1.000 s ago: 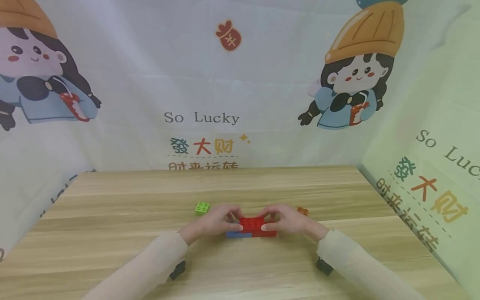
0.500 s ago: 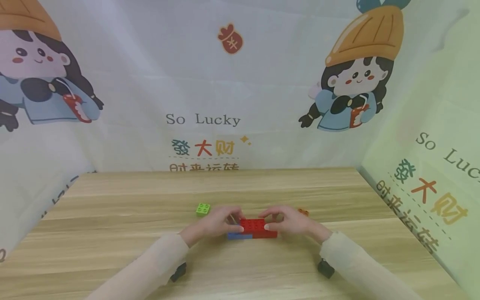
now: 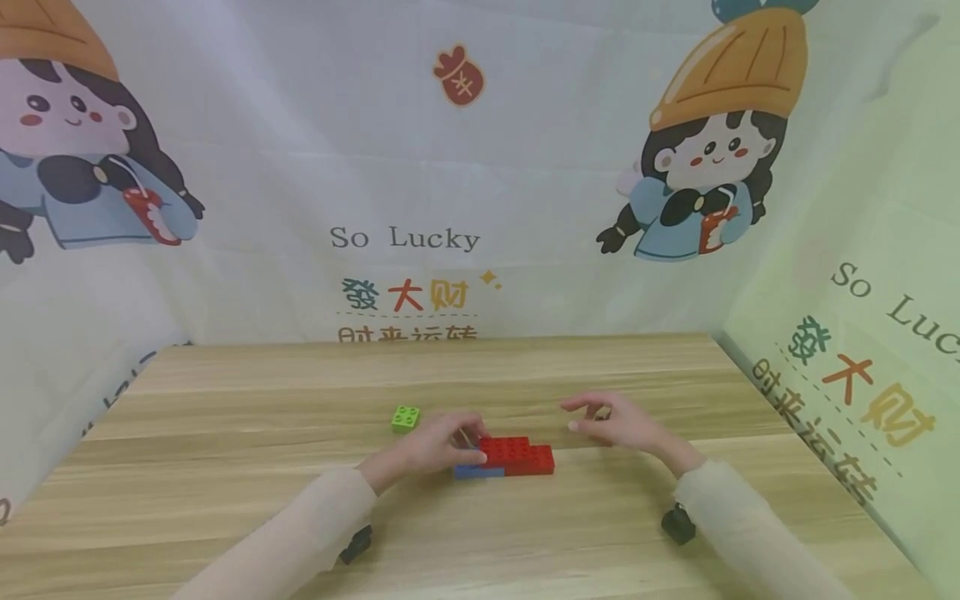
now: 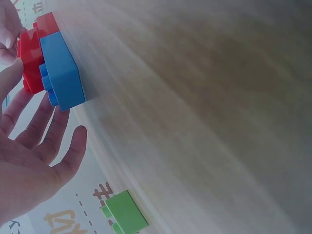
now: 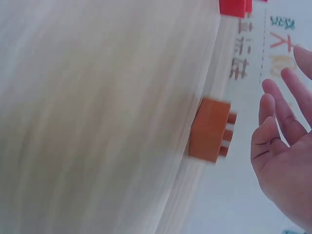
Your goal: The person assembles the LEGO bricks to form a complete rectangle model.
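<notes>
A head-worn camera looks forward and down across the bench (image 3: 480, 537); close-in, sideways-tilted wrist cameras look low along its surface, all three views sharing the red bricks (image 3: 510, 452).

In the head view, a brick stack (image 3: 517, 452) lies on the table (image 3: 247, 408), lower centre, between left hand (image 3: 435, 443) and right hand (image 3: 618, 422). A loose brick (image 3: 406, 419) sits to its upper left.

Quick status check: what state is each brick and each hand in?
Upper red brick: stacked across the blue and lower red bricks.
Lower red brick: partly covered, end to end with blue.
Blue brick: partly covered.
Green brick: separate, studs up.
Orange brick: separate, studs up.
Left hand: pinching upper red brick.
Right hand: holding nothing.
</notes>
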A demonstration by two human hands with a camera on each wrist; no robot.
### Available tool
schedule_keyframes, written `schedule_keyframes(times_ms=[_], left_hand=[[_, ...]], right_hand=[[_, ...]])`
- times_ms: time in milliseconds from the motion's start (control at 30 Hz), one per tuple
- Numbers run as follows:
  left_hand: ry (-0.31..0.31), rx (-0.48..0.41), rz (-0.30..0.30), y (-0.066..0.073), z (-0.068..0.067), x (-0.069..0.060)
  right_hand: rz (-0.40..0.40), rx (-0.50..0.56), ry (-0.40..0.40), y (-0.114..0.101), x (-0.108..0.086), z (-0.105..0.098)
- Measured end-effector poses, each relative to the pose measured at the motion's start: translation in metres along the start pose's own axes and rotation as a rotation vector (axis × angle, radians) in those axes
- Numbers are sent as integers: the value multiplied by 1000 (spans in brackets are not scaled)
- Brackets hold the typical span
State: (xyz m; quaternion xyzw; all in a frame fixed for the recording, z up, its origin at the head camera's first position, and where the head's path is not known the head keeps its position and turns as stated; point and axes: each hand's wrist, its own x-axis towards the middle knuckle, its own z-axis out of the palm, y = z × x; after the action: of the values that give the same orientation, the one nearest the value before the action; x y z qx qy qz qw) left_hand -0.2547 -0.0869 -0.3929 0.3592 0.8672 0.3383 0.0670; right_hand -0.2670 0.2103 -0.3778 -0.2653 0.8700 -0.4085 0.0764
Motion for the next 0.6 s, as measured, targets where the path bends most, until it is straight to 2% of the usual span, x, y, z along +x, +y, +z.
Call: schedule_keyframes(times_ms=[133,200,300,467,600], left_hand=[[-1,-5,6,0,0,0],[-1,-7,6,0,0,0],[-1,-12,3,0,0,-1],[1,-16,-12,0,1,0],[6,-11,-10,0,1,0]], right_hand=[[16,5,26,-2,-8,-8],[7,2,37,2,-11,-10],[-14,-7,56,20,-10,-11],[11,10,81,25,-12,-14],[41,-19,98,26,-13,-16]])
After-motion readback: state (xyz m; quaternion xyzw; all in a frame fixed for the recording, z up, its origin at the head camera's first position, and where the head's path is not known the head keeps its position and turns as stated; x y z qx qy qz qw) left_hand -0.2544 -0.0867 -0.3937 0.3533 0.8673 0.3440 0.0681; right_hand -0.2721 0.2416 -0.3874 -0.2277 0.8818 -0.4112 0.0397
